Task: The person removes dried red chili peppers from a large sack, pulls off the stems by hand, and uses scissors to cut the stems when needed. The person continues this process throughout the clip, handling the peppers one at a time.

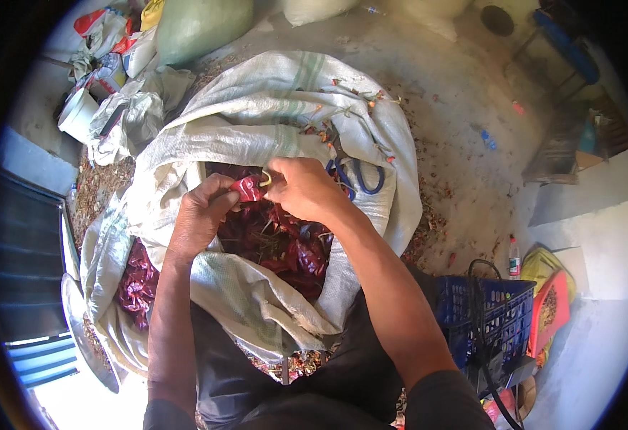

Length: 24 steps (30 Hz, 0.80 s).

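Observation:
A dried red chili pepper (249, 188) is held over the mouth of a white woven sack (238, 145). My left hand (206, 207) grips its body between thumb and fingers. At its pale curved stem are the fingers of my right hand (297, 188), partly hidden by the hand itself. Inside the sack lie many dark red dried peppers (308, 255) with loose stems. Blue-handled scissors (368, 177) rest on the sack's folded rim, right of my right hand. Cut stems and bits of pepper (370, 102) are scattered on the upper folds.
Another open sack (99, 269) with red peppers stands at the left. A blue plastic crate (499, 306) is at the lower right, near a plastic bottle (514, 258) and a red dustpan-like container (550, 312). A white bucket (79, 114) and full sacks (201, 27) stand beyond. Debris litters the floor.

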Motion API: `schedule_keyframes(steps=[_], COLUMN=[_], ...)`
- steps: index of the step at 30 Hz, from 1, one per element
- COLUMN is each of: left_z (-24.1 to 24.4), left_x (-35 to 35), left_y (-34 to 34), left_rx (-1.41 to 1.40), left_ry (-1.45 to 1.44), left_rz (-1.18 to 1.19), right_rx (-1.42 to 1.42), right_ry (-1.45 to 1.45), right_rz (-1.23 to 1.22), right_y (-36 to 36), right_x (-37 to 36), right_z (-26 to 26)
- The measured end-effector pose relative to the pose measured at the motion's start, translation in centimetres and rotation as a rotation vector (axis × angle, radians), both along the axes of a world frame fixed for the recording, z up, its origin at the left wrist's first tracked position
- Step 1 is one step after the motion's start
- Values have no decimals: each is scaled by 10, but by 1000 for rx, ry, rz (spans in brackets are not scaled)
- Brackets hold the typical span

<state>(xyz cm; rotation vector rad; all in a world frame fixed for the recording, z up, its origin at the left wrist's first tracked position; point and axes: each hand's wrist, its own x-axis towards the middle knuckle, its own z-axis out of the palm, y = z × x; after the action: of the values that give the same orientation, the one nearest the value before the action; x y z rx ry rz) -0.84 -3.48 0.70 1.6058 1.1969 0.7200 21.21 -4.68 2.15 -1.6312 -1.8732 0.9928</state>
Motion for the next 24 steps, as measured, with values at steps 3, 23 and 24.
schedule_keyframes(steps=[3, 23, 24], left_z=[-12, 11, 11], left_x=[8, 33, 33], left_y=[9, 0, -3], left_rx=[-10, 552, 559], left_ry=[-137, 203, 229], left_rz=[15, -148, -149], right_rx=[-132, 592, 563], right_ry=[312, -132, -122], right_rz=[-21, -89, -93], right_y=[1, 1, 2], right_x=[-4, -11, -12], right_z=[-3, -4, -6])
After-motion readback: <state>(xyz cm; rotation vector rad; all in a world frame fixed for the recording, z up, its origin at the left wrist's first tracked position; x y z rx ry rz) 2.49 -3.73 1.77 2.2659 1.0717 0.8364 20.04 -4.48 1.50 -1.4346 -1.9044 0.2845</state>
